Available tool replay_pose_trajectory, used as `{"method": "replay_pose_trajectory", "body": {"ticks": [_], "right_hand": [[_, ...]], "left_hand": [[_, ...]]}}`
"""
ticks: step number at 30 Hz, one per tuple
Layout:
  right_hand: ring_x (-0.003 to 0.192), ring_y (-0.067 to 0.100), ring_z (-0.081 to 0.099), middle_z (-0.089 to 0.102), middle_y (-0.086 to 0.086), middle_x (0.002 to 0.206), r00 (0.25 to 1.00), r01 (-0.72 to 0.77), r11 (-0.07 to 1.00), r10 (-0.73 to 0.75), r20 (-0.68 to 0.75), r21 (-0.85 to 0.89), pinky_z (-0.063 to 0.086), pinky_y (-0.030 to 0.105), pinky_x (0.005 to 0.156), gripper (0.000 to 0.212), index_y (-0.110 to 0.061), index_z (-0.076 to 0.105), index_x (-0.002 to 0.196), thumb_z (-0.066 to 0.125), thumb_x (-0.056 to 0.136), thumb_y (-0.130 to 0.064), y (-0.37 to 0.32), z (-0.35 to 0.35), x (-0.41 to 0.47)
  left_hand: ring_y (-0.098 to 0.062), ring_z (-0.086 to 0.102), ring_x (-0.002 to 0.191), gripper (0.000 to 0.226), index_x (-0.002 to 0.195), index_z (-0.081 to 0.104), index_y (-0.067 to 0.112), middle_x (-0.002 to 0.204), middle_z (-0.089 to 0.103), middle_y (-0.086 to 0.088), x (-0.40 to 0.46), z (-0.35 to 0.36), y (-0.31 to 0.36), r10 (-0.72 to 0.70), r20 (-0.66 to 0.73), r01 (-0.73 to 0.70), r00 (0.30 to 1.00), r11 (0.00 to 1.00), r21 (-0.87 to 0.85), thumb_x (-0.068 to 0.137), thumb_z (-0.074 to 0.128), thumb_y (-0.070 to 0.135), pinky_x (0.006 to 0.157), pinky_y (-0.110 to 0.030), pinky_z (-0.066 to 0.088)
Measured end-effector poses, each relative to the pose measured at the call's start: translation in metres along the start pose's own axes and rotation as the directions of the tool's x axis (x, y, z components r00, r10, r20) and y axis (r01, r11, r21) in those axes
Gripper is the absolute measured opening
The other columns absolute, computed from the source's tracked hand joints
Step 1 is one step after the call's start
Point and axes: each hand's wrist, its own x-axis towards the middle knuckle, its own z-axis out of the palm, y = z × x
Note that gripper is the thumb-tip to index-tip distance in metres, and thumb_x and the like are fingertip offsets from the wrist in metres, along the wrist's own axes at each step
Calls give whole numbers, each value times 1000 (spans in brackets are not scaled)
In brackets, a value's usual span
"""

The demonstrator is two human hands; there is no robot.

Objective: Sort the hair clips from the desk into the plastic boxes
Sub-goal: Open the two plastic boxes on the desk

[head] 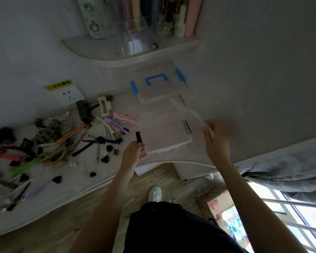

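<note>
Hair clips (66, 143) lie scattered over the left half of the pale desk (91, 179): pink, purple, orange, green and black ones, long flat clips mixed with small claw clips, and a cream claw clip (104, 106) standing near the wall socket (68, 92). From the head camera, the only view, the whole room tilts, the desk edge running diagonally from lower left to upper right.

Two clear plastic boxes sit to the right of the pile. The far box (157, 84) has blue latches and a blue handle and stands against the wall under a curved shelf (117, 57). The near box (167, 132) is open and shallow, with a black latch on its right side.

The person's left hand (134, 154) reaches up from the bottom of the frame, forearm long and straight, and rests at the near box's left corner. Its fingers are pinched on a small black clip (139, 137), which is upright just above the knuckles and touches the box's left edge.

The right hand (216, 139) is raised at the box's right side, wrist bent back, and is blurred. Its fingers look closed on the edge of a clear lid (193, 114) held tilted above the box, though the blur makes the grip hard to read.

Below are a dark garment, a white shoe (155, 194) on the wood floor and a grey curtain (290, 168) by the window.
</note>
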Motion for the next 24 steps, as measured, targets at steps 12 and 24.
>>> {"method": "replay_pose_trajectory", "body": {"ticks": [12,24], "right_hand": [[85,35,66,70,11,95,875,-442,897,432,-217,2,54,44,76,14,-18,55,101,50,91,-27,25,1,-28],[129,29,34,36,14,142,951,221,944,-152,271,-245,34,34,103,42,-13,44,132,51,90,-16,-54,56,62]], "left_hand": [[-20,63,92,12,98,55,10,105,62,-13,1,32,-5,82,192,-116,978,978,176,94,51,21,78,-30,55],[-6,63,80,33,122,51,10,95,63,-3,61,7,102,431,-14,-407,902,862,303,93,53,25,68,-23,51]]}}
